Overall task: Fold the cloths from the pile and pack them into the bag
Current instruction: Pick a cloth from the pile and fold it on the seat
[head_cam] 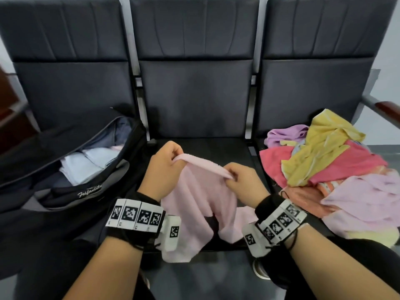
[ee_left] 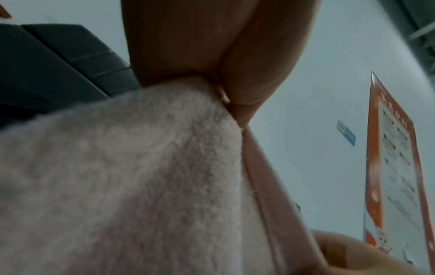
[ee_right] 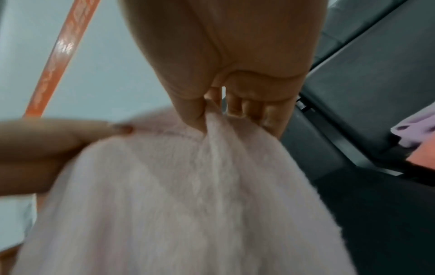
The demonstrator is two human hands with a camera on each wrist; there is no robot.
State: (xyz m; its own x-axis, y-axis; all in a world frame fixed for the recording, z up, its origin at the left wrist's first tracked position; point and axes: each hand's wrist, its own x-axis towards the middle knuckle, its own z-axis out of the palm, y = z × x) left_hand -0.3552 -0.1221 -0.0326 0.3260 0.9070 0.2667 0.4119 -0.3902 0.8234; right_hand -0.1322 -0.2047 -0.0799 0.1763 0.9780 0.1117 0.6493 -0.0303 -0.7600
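A pale pink fluffy cloth (head_cam: 199, 200) hangs over the front of the middle seat, held up by its top edge. My left hand (head_cam: 166, 165) pinches the left end of that edge and my right hand (head_cam: 238, 178) pinches the right end, so the hem stretches between them. Up close, the left wrist view shows the pink cloth (ee_left: 132, 176) under my left hand (ee_left: 223, 96), and the right wrist view shows the pink cloth (ee_right: 188, 195) pinched by my right hand (ee_right: 207, 113). A black bag (head_cam: 71, 169) lies unzipped on the left seat with folded pale cloths inside. The pile of cloths (head_cam: 331, 167) covers the right seat.
Three dark padded seats (head_cam: 194, 94) stand in a row with metal dividers between them. A wooden-topped armrest (head_cam: 387, 111) sticks out at the far right. An orange and white poster (ee_left: 395, 167) hangs on the pale wall.
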